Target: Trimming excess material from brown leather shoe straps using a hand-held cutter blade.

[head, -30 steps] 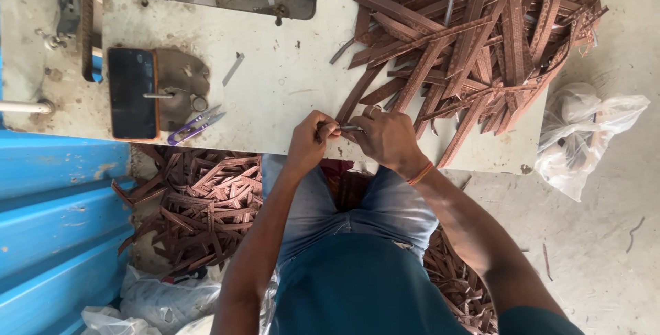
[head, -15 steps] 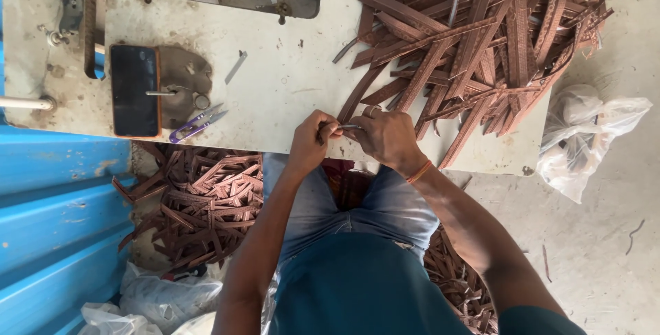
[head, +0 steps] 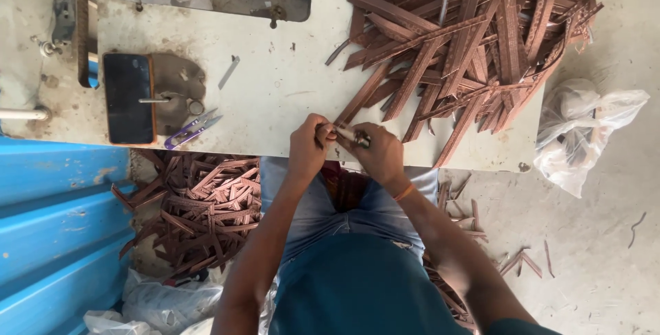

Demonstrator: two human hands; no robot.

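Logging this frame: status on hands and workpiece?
Left hand and right hand both pinched on a small brown strip piece at the table edge. Strip pile just beyond the right hand. Purple snips lie untouched.

The person wears a dark teal short-sleeved shirt (head: 357, 287) of plain cloth, without print or pattern, and pale blue faded denim trousers (head: 323, 204) that crease over the thighs. Both forearms are bare down to the left hand (head: 307, 148) and the right hand (head: 379, 155). A thin orange band (head: 404, 192) circles the right wrist; the left wrist carries nothing.
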